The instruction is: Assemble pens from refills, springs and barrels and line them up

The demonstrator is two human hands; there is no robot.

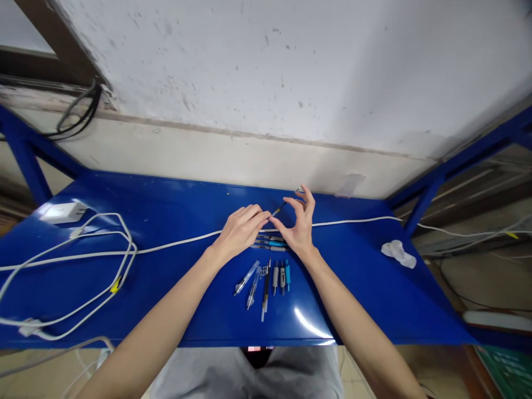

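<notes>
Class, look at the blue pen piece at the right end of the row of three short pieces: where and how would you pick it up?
Probably pinch the blue piece across its middle, coming from above and slightly right. It is slim and lies lengthwise away from the person; a grey piece sits close on its left, while bare tabletop shows on its right.

Two bare forearms reach up from the bottom of the frame, the left (166,321) and the right (357,316) slanting inward to hands that meet near the center. The left hand (243,228), back upward, keeps its fingers (250,211) bunched, tips pinched in close. The right hand (300,224) curves open, its thumb (279,225) angled toward the left fingertips, its upper fingers raised and bent.
</notes>
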